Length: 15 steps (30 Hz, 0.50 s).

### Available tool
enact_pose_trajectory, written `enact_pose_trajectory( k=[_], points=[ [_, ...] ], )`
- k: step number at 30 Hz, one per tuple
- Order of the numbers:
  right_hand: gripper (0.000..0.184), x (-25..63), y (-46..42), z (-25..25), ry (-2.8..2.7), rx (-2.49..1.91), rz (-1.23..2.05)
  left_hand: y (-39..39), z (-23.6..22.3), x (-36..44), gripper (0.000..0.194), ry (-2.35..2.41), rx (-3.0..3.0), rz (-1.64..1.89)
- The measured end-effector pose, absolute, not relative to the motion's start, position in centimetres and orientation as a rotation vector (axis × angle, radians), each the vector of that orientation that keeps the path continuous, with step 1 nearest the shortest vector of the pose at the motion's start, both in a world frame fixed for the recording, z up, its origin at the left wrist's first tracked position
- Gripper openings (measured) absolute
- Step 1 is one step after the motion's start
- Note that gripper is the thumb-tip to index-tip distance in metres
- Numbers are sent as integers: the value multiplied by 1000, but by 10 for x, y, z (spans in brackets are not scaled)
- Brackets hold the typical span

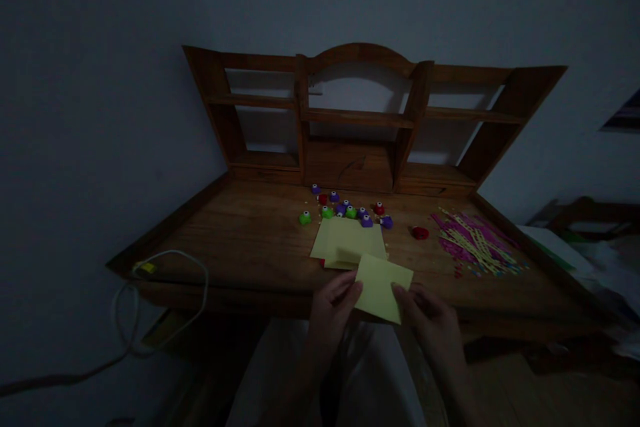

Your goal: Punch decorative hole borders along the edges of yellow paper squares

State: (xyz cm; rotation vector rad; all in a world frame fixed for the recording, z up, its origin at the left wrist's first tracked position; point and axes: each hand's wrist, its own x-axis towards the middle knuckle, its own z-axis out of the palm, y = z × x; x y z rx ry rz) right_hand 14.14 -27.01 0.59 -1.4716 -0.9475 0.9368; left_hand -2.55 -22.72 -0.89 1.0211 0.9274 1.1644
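A square sheet of yellow paper (383, 285) is held up over the desk's front edge. My left hand (334, 303) pinches its left side, thumb on top. On the opposite side my right hand (427, 313) grips it with the thumb on its face; the fingers behind are partly hidden. Just beyond lie more yellow sheets (345, 235), overlapping on the desk, with a bit of red showing at their lower left corner. Behind those sheets sit several small purple, green and red figures (351, 211), each with a white eye-like top.
The wooden desk (250, 233) carries a shelf unit (357, 117) along its back. Yellow strips (473, 247) lie over pink pieces on the right, near a red object (420, 233). A white cable (206, 280) with a yellow tag (147, 268) hangs at the left edge.
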Motion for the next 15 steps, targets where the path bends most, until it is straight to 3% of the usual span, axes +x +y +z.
enact_pose_trajectory(
  k=[11, 15],
  points=[
    [39, 146, -269, 15, -963, -1483, 922, -226, -15, -36, 27, 1109, 1241, 1112],
    [39, 146, -269, 12, -1078, -1446, 1066, -227, -15, -35, 30, 1079, 1195, 1096]
  ],
)
